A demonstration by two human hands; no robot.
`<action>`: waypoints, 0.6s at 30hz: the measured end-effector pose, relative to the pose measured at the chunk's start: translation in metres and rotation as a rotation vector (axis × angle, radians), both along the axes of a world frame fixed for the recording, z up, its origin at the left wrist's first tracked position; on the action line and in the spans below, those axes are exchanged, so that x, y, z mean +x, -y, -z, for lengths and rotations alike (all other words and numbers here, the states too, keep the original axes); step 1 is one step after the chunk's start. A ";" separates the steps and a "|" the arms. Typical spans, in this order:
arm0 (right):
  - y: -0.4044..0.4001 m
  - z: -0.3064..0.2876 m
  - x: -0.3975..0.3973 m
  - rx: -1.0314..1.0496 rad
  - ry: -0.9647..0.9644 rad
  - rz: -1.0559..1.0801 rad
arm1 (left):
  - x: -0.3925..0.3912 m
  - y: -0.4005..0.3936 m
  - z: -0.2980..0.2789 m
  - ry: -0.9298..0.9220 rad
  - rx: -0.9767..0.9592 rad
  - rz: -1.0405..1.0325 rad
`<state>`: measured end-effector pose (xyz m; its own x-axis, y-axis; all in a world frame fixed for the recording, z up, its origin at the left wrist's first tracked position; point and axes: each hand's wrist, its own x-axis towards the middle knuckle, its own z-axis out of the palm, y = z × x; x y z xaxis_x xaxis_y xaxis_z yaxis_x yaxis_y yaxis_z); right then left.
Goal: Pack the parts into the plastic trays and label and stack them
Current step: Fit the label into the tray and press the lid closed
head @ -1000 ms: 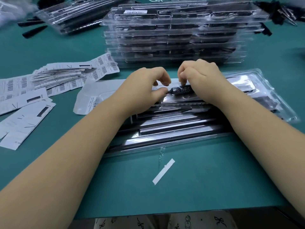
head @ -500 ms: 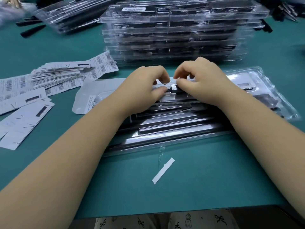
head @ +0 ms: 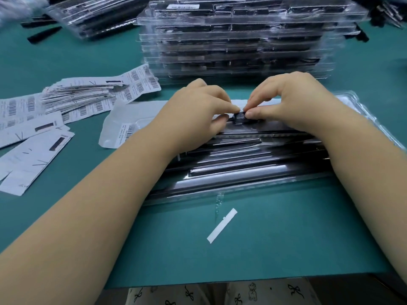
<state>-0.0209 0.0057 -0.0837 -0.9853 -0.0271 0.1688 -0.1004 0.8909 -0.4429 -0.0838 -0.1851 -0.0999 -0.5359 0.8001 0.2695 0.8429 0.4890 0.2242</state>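
I see the green tabletop (head: 286, 238) running bare from its near edge up to the clear plastic tray (head: 253, 186), which lies across the middle with long black parts seated in its slots. Behind it, toward the far edge, a tall stack of filled trays (head: 242, 40) rises just beyond my knuckles, so room ahead is tight; a second, lower stack of trays (head: 94, 16) sits at the far left corner. Barcode labels (head: 72, 100) fan out along the left edge, well apart from the tray. Both forearms reach in from the near edge and meet over the tray's far side. My left hand (head: 196, 115) and right hand (head: 293, 104) have curled fingers, each pinching one end of a small black part (head: 239, 117) just above the tray. A white paper strip (head: 222, 225) lies alone near the tray's front rim.
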 end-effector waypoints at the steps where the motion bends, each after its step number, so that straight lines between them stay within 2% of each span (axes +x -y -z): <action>1: -0.001 0.001 -0.001 0.017 0.014 0.010 | 0.000 0.000 0.000 -0.012 -0.020 0.007; 10: -0.001 0.013 0.003 0.107 -0.022 0.007 | 0.001 -0.002 0.004 0.059 -0.036 -0.108; 18: 0.004 0.012 0.001 -0.294 -0.137 0.149 | 0.002 -0.003 0.001 0.056 0.059 -0.060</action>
<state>-0.0199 0.0021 -0.0957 -0.9425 0.1849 0.2784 -0.0545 0.7369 -0.6738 -0.0822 -0.1824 -0.1012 -0.5982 0.7495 0.2836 0.7977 0.5229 0.3005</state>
